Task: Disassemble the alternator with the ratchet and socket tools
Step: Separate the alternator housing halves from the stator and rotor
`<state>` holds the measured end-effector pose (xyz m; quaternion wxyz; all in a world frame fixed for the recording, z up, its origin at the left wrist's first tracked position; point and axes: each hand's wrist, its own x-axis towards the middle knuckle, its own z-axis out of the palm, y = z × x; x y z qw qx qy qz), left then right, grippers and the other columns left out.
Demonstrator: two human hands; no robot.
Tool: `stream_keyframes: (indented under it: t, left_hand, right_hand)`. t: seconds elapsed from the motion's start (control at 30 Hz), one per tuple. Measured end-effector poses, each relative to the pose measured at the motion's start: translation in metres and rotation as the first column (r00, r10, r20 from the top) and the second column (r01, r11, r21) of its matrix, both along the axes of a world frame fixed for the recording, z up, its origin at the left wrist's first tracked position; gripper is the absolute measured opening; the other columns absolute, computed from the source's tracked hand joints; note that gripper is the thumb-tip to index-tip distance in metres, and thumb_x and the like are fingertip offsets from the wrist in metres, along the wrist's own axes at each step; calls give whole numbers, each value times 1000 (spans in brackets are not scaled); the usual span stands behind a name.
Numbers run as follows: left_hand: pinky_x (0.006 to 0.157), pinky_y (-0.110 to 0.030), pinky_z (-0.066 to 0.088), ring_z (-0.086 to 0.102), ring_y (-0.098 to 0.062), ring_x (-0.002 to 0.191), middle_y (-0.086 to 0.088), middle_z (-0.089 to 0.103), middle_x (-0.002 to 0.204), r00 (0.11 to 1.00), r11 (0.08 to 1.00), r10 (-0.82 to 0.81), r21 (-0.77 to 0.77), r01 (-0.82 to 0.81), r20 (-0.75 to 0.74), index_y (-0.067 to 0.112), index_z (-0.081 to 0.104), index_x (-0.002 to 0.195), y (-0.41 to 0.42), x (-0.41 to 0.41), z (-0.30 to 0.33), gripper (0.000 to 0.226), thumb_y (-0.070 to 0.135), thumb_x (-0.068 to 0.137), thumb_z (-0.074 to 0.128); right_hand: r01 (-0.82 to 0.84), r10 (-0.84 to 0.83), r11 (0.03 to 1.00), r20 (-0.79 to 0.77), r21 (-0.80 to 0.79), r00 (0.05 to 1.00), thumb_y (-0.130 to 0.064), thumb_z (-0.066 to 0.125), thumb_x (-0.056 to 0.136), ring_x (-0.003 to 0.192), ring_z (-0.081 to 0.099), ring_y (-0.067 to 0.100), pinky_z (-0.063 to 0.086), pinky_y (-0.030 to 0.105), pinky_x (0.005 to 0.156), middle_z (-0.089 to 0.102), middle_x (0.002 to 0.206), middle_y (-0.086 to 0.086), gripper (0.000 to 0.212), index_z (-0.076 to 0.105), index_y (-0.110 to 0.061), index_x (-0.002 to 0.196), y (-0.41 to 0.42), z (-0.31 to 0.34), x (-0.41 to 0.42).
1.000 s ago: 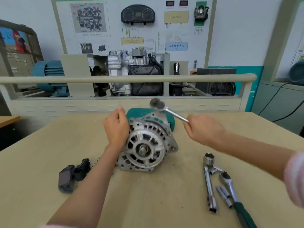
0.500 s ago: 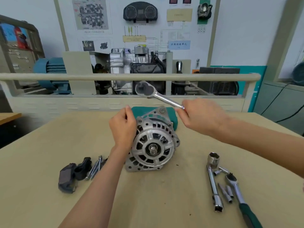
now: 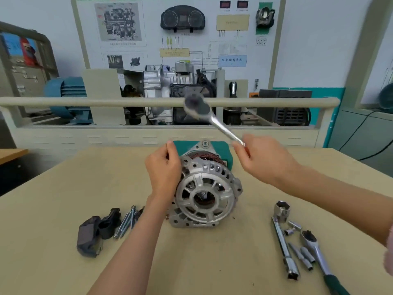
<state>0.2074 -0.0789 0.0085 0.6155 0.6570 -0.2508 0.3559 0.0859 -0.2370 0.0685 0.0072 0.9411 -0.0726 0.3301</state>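
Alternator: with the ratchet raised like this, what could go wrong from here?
1. The right hand holds the ratchet by its handle end, head raised above the alternator; a downswing might hit the left hand gripping the housing.
2. The alternator stands on edge and could roll.

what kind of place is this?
Likely an automotive training workshop: wall teaching board with instrument cluster, engine display behind the rail, and alternator on the workbench.
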Motion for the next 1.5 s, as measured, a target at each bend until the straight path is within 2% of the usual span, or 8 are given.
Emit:
stream_keyframes:
  t: [0.07, 0.2, 0.3, 0.53, 0.73, 0.97, 1.1, 1.5]
  left_hand:
    - [39, -17, 17, 28, -9, 38, 9, 23, 40, 1000, 999, 7, -43, -7, -7, 21, 24, 47, 12, 2, -1, 49, 19, 93, 41]
    - [39, -16, 17, 29, -10, 38, 8, 26, 39, 1000, 1000, -9, -16, 9, 27, 22, 27, 46, 15, 4, -1, 50, 22, 93, 41]
    - [40, -17, 16, 27, -9, 39, 9, 25, 40, 1000, 1000, -4, -27, 4, 18, 23, 26, 47, 15, -1, -1, 50, 20, 95, 41]
    - [41, -22, 18, 28, -8, 40, 10, 27, 42, 998, 998, -29, -50, 31, 56, 23, 28, 48, 5, -25, 3, 47, 21, 93, 41]
    - [41, -25, 19, 30, -11, 42, -6, 32, 41, 997, 998, -30, -44, 34, 71, 5, 34, 48, 3, -30, 3, 48, 22, 93, 41]
    - [45, -37, 21, 28, -13, 45, -19, 35, 45, 1000, 995, -13, -98, 13, -3, -6, 35, 51, 11, -32, -1, 51, 21, 94, 40]
    - [47, -40, 23, 32, -22, 47, -25, 40, 47, 1000, 994, -3, -110, 0, -26, -9, 39, 53, 13, -37, -1, 52, 22, 95, 39]
    - [44, -19, 26, 28, -4, 42, -5, 32, 47, 982, 946, -122, -315, 71, -144, 2, 39, 51, 11, -40, -1, 45, 13, 95, 43]
  right_hand:
    - [182, -156, 980, -257, 82, 954, -39, 31, 100, 62, 50, 23, 34, 29, 51, 49, 65, 4, 38, 48, -12, 80, -17, -27, -8]
    - [114, -133, 873, 5, 475, 991, -36, 33, 99, 49, 56, 28, 47, 36, 45, 54, 58, 11, 44, 46, -9, 66, -39, -27, -28]
    - [31, -77, 773, 46, 633, 996, -36, 39, 98, 30, 47, 15, 37, 22, 31, 48, 49, 8, 46, 42, -8, 62, -44, -17, -42]
    - [189, -55, 687, -209, 701, 976, -37, 47, 95, 32, 43, 19, 36, 22, 34, 47, 49, 9, 43, 49, -3, 71, -41, -43, -76]
    - [273, -166, 618, -218, 737, 962, -37, 48, 95, 28, 45, 15, 36, 20, 32, 51, 44, 4, 50, 57, 10, 80, -52, -59, -112]
    - [368, -177, 512, -324, 776, 930, -22, 50, 94, 32, 44, 14, 38, 19, 34, 52, 57, 12, 30, 53, 3, 77, -64, -66, -138]
    - [466, -206, 500, -422, 730, 883, -20, 47, 95, 36, 45, 15, 37, 20, 38, 52, 55, 9, 31, 48, -2, 70, -69, -83, -142]
    - [616, -410, 783, -673, 86, 615, -39, 32, 97, 72, 49, 11, 31, 19, 49, 40, 71, -8, 36, 35, -22, 66, -69, -103, -141]
